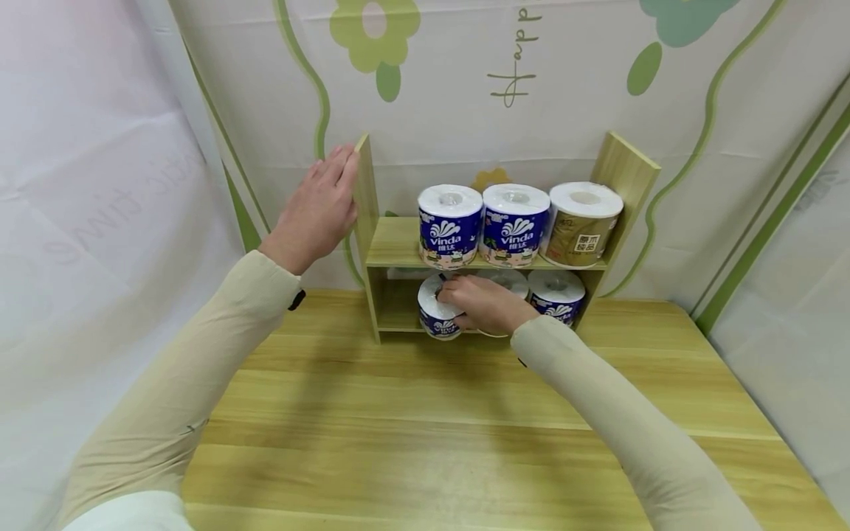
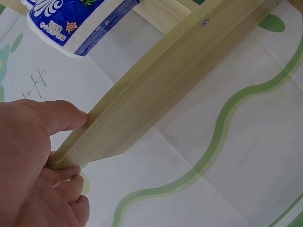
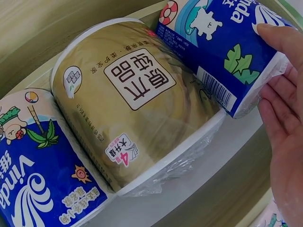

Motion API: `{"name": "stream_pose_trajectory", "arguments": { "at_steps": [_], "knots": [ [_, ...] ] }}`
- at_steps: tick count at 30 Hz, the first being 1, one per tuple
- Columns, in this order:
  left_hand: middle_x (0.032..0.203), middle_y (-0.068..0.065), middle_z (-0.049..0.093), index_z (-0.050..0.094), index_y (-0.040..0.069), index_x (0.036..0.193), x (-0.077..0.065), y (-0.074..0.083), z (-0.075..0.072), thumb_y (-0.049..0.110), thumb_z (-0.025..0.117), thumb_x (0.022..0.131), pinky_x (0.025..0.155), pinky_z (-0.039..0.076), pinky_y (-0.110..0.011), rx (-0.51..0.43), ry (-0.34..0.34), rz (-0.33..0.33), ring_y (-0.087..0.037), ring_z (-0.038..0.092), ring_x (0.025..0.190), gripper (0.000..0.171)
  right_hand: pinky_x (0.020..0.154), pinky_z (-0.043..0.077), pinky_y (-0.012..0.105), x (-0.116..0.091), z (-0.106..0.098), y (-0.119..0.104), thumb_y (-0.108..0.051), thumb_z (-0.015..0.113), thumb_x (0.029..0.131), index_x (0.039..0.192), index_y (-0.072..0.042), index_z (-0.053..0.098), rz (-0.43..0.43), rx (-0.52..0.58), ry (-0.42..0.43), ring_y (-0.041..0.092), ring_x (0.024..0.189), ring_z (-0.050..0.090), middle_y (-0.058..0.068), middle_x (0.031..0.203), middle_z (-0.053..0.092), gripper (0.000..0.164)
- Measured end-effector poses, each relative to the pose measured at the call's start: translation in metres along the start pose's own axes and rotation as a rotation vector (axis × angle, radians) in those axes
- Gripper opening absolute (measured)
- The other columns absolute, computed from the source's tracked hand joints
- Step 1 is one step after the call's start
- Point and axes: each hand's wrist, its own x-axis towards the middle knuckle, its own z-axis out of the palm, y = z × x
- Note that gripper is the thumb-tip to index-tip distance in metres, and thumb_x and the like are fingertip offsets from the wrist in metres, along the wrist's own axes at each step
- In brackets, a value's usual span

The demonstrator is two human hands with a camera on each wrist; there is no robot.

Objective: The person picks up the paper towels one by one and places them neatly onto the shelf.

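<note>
A small two-tier wooden shelf [image 1: 385, 254] stands on the table. My left hand [image 1: 317, 210] grips the upper end of its left side panel [image 2: 142, 94], thumb on one face and fingers at the other. On the lower tier, my right hand [image 1: 490, 301] holds the leftmost blue Vinda toilet paper roll [image 3: 222, 61], the thumb pressed on its printed wrapper and the fingers at its white end. That roll tilts slightly at the tier's front. Beside it sit a gold-wrapped roll [image 3: 137, 104], mostly behind my hand in the head view, and another blue roll [image 1: 556, 291].
Two blue rolls [image 1: 450, 228] and a gold roll [image 1: 581, 225] stand upright on the top tier, toward its right panel. A wood-grain table [image 1: 425, 435] extends in front. Printed white cloth [image 1: 438, 110] hangs behind and at both sides.
</note>
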Motion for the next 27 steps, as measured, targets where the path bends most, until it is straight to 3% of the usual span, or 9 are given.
{"name": "stream_pose_trajectory", "arguments": {
  "at_steps": [9, 17, 27],
  "knots": [
    [0.171, -0.029, 0.027, 0.024, -0.012, 0.161, 0.0003, 0.0000, 0.0008, 0.005, 0.045, 0.106, 0.132, 0.026, -0.058, -0.004, 0.009, 0.001, -0.042, 0.025, 0.162, 0.061, 0.090, 0.060, 0.039, 0.0005, -0.0001, 0.0022, -0.017, 0.081, 0.095, 0.119, -0.010, 0.072, 0.029, 0.008, 0.004, 0.022, 0.108, 0.069, 0.006, 0.120, 0.073, 0.026],
    [0.171, -0.029, 0.027, 0.023, -0.012, 0.161, -0.0005, -0.0001, 0.0012, 0.005, 0.044, 0.106, 0.132, 0.027, -0.058, -0.008, 0.014, 0.003, -0.042, 0.025, 0.162, 0.061, 0.082, 0.061, 0.039, 0.0008, 0.0020, 0.0053, -0.010, 0.080, 0.093, 0.109, -0.008, 0.073, 0.005, 0.011, 0.049, 0.023, 0.098, 0.070, 0.008, 0.109, 0.074, 0.018],
    [0.170, -0.030, 0.029, 0.025, -0.012, 0.161, -0.0005, -0.0002, 0.0027, 0.006, 0.045, 0.107, 0.131, 0.027, -0.058, -0.001, 0.026, 0.010, -0.042, 0.026, 0.161, 0.060, 0.085, 0.063, 0.039, 0.0024, 0.0021, 0.0055, -0.009, 0.077, 0.095, 0.112, -0.007, 0.073, 0.031, -0.011, 0.046, 0.025, 0.101, 0.072, 0.009, 0.111, 0.075, 0.017]
  ]
}}
